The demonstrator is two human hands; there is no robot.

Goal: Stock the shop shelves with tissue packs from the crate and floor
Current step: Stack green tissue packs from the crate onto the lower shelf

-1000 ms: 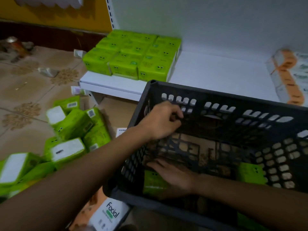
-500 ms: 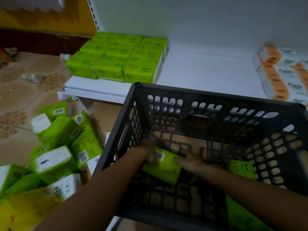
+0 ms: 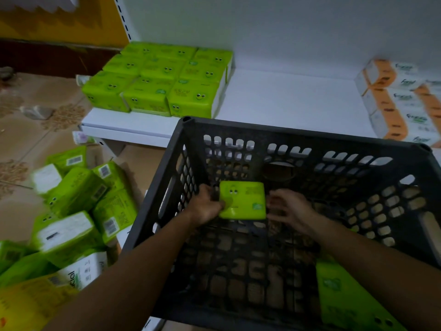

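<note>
Head view, one frame

- Pack [image 3: 242, 200]: green, inside the crate [image 3: 298, 134], toward its far-left part. Printed face with the eyes turned up at the camera. Long axis runs left to right, roughly parallel to the crate's far wall; the eyes sit near the far-left corner of the face.
- Left hand [image 3: 207, 206]: grips the pack's left edge, thumb on the top face, fingers curled under.
- Right hand [image 3: 290, 210]: fingers loosely spread just beside the pack's right edge. Blurred, so I cannot tell whether it touches the pack.
- Crate: black, slotted walls and grid floor, standing against the front of the shelf [image 3: 286, 101]. Contents counted: two green packs plainly seen, the held one and a second pack [image 3: 343, 295] at the near-right corner, partly under the right forearm.
- Shelf, left end: green block [image 3: 157, 80], three rows of three, nine tops counted, eyes facing forward.
- Shelf, right end: orange packs [image 3: 393, 99], stacked; count unclear, cut by the frame edge.
- Floor, left of crate: loose pile [image 3: 78, 199] of green packs lying at mixed angles, at least six, some showing barcodes. Near edge of pile: one white pack [image 3: 83, 271], one yellow pack [image 3: 28, 304]
</note>
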